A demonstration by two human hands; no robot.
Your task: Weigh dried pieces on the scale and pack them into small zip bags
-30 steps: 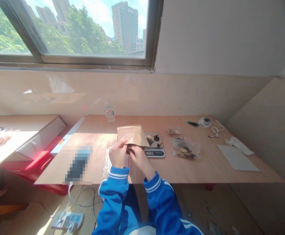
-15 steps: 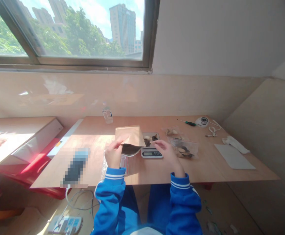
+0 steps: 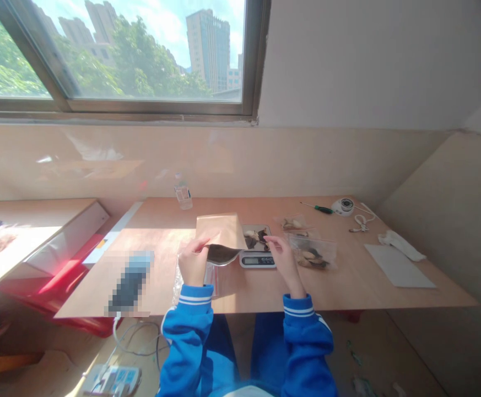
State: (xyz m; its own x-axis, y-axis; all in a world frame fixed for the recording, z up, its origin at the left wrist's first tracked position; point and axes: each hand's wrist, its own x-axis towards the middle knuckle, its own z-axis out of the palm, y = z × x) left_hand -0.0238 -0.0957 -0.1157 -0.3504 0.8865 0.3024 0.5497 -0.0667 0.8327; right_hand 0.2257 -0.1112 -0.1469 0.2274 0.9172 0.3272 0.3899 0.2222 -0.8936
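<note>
The left hand (image 3: 193, 263) held the brown paper pouch (image 3: 220, 232) by its near edge, its grip closed on the paper, with the pouch mouth gaping toward five o'clock above the worktop (image 3: 347, 286). The right hand (image 3: 282, 255) hovered at the near right corner of the small scale (image 3: 257, 253), fingers pinched narrow at the dried pieces (image 3: 255, 237) piled on its platform; whether a piece was already between them could not be told. The step in hand looked like moving weighed pieces from scale to pouch. The next move would call for a firm pinch and a short carry toward nine o'clock into the open mouth. A clear bag (image 3: 312, 252) lay at three o'clock of the scale
</note>
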